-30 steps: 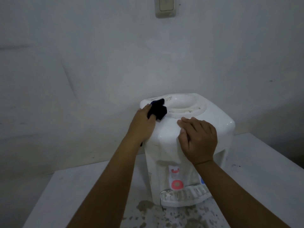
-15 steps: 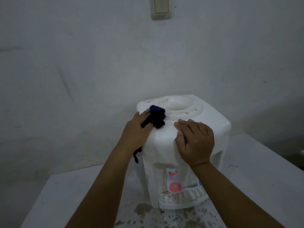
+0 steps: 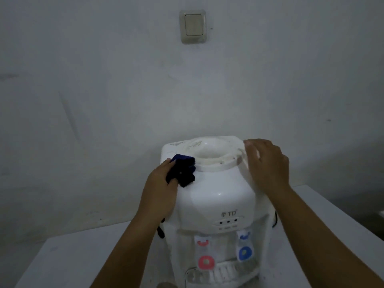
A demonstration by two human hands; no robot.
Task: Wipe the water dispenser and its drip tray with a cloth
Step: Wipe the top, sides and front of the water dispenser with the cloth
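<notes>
A white tabletop water dispenser (image 3: 216,196) stands on a pale table (image 3: 83,256), front facing me, with a red tap (image 3: 205,261) and a blue tap (image 3: 245,252). Its slotted drip tray (image 3: 226,274) sits at the bottom front. My left hand (image 3: 160,190) grips a dark blue cloth (image 3: 182,170) against the top left shoulder, beside the round bottle well (image 3: 209,150). My right hand (image 3: 268,165) lies on the top right corner with fingers loosely bent, holding nothing.
A plain grey wall rises close behind, with a light switch (image 3: 193,27) high up. A dark cord (image 3: 161,230) hangs at the dispenser's left side and another dark piece (image 3: 275,220) at its right. The table top extends left and right of the dispenser.
The dispenser now shows its front squarely. My right hand has moved from the front top edge to the right top corner. My left hand keeps the cloth on the top left.
</notes>
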